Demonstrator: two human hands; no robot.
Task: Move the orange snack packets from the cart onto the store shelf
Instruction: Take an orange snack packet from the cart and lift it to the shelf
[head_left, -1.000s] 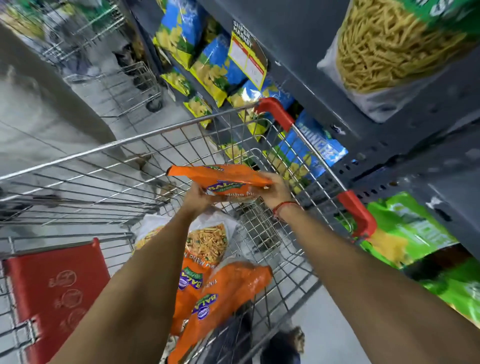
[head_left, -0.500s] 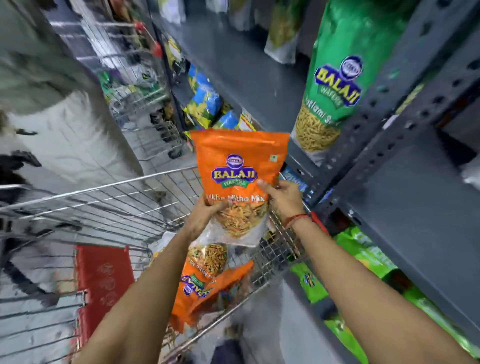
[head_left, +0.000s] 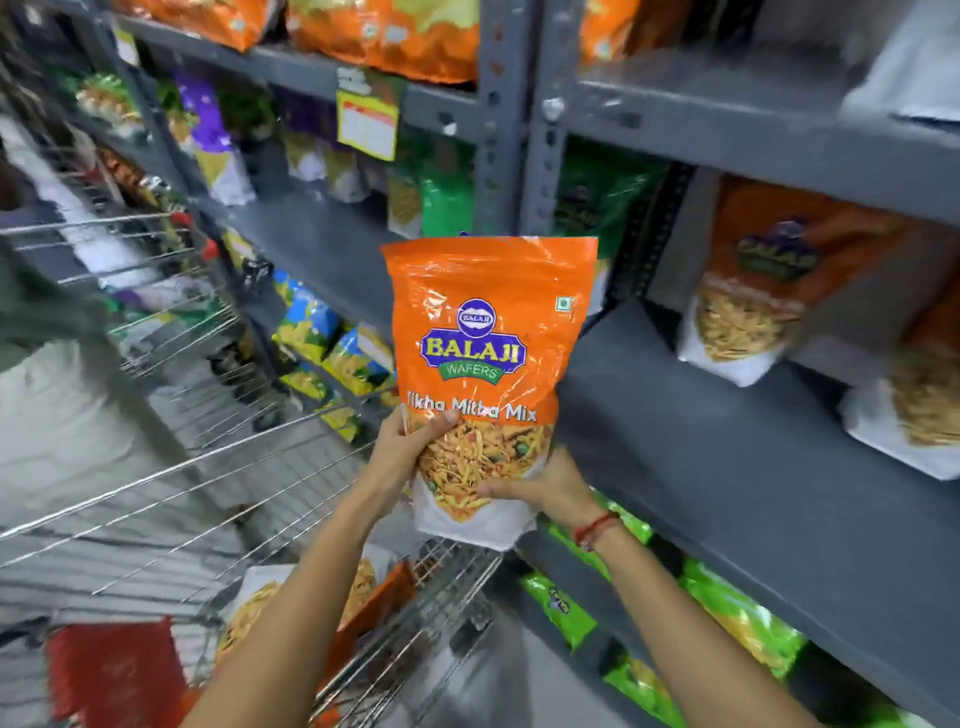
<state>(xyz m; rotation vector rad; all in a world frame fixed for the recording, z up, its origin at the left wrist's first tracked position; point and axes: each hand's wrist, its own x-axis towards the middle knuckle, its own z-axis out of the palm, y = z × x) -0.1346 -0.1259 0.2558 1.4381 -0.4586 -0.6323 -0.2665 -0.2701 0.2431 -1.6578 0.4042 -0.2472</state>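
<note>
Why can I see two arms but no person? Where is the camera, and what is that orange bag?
The camera sits on the person's head and looks down, so you see only their own arms reaching forward. The left hand and the right hand both hold the bottom of one orange snack packet, standing upright. Its label reads Balaji Wafers, Tikha Mitha Mix. Below is a wire shopping cart with more orange packets inside. On the right is a grey store shelf, where matching orange packets already stand, a bit blurred. There is bare room in front of them for this one. Green packets lie on the shelf underneath.
</note>
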